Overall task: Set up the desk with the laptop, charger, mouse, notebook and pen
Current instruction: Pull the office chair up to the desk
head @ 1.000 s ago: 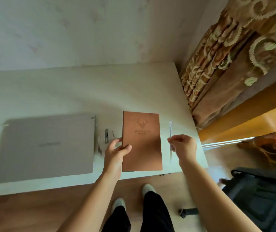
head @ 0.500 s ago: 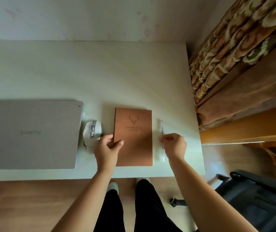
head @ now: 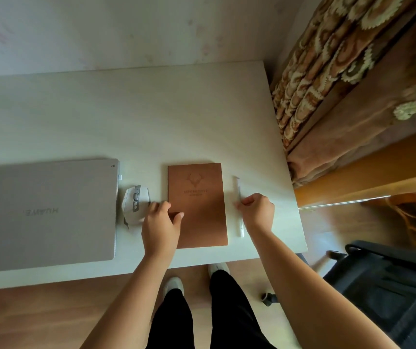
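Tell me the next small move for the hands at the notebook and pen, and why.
Probably let go of both. The notebook lies flat on the desk, the pen alongside it; the left hand pinches the notebook's edge, the right hand the pen. No charger shows, so fetching it likely follows.

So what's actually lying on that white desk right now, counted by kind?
Laptop, closed: 1
Mouse: 1
Brown notebook: 1
White pen: 1
Total: 4
No charger shows in this view.
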